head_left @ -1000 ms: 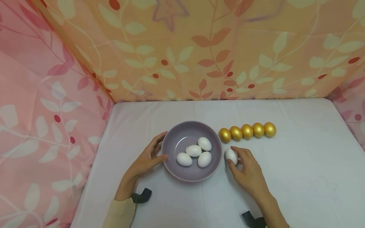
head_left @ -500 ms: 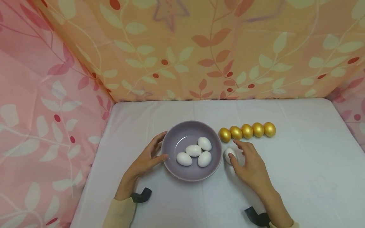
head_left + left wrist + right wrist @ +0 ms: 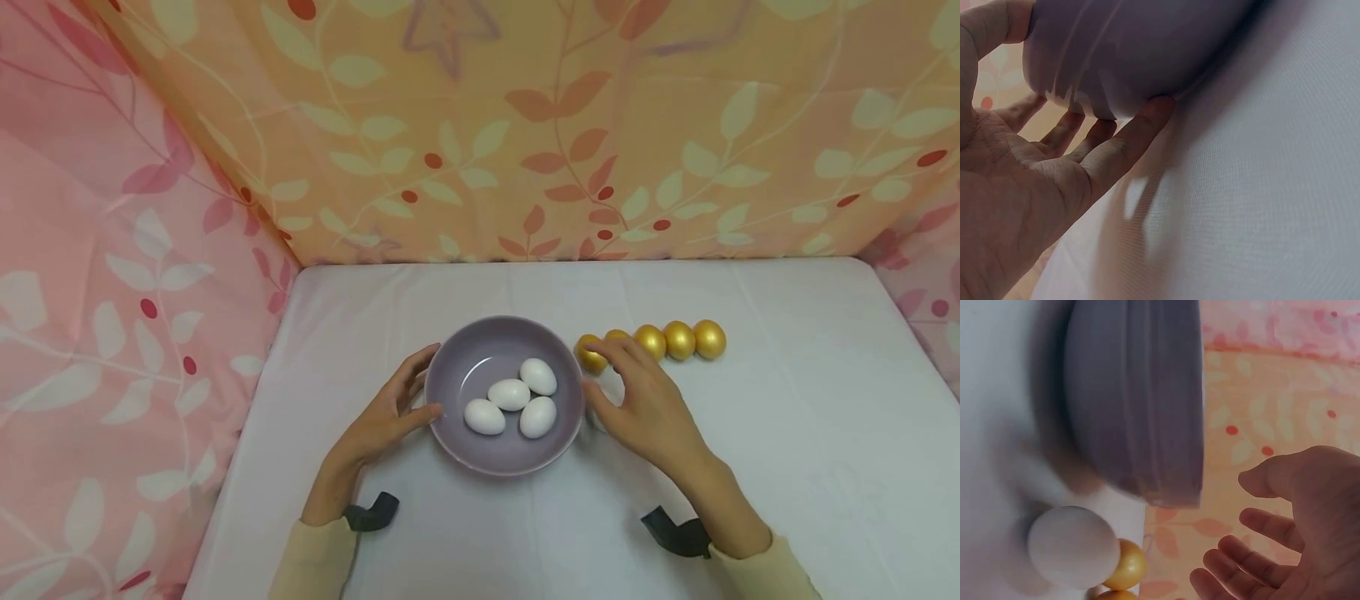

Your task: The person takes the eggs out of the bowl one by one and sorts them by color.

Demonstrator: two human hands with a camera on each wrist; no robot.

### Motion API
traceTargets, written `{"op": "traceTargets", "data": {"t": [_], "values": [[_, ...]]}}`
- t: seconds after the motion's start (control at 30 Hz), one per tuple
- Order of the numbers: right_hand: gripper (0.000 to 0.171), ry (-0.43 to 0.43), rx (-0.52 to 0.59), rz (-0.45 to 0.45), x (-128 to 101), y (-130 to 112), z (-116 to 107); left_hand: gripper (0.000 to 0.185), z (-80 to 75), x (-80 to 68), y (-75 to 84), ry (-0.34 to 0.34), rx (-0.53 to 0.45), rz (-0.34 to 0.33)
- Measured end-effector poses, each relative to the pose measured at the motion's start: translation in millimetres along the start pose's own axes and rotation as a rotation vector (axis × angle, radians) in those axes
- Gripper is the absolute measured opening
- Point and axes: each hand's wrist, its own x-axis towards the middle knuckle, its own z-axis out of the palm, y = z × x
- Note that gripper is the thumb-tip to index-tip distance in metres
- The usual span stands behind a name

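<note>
A purple bowl [image 3: 459,354] holds several white eggs [image 3: 510,395] in the head view. My left hand [image 3: 415,393] rests against the bowl's left wall, thumb at the rim and straight fingers [image 3: 1127,139] under the bowl [image 3: 1135,44]. My right hand [image 3: 624,385] hovers open just right of the bowl and hides a loose white egg from the head camera. The right wrist view shows that white egg [image 3: 1072,547] lying on the table beside the bowl [image 3: 1135,406], clear of my relaxed right hand [image 3: 1272,537]. Its fingertips reach over the left end of a row of gold eggs [image 3: 679,340].
The white table [image 3: 787,433] is walled by floral cloth at the back [image 3: 525,125] and the left [image 3: 112,292]. The gold eggs [image 3: 1127,565] lie directly behind the loose white egg. Bare tabletop stretches to the right and front.
My right hand let go of the white egg beside the bowl and slid up and left over it toward the gold eggs. The left hand and bowl stayed put.
</note>
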Motion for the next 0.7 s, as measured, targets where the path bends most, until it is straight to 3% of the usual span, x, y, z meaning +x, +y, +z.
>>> {"op": "traceTargets", "data": {"t": [0.23, 0.47, 0.7], "values": [[0.041, -0.080, 0.022, -0.079, 19, -15, 0, 0.084, 0.3, -0.6, 2.1, 0.004, 0.012, -0.009], [0.040, -0.216, 0.023, -0.091, 37, -29, 3, 0.084, 0.6, -0.6, 3.4, 0.009, 0.014, -0.016], [0.039, -0.334, -0.078, -0.118, 50, -37, 12, 0.083, 0.0, -0.4, 1.1, 0.010, 0.021, -0.013]]}}
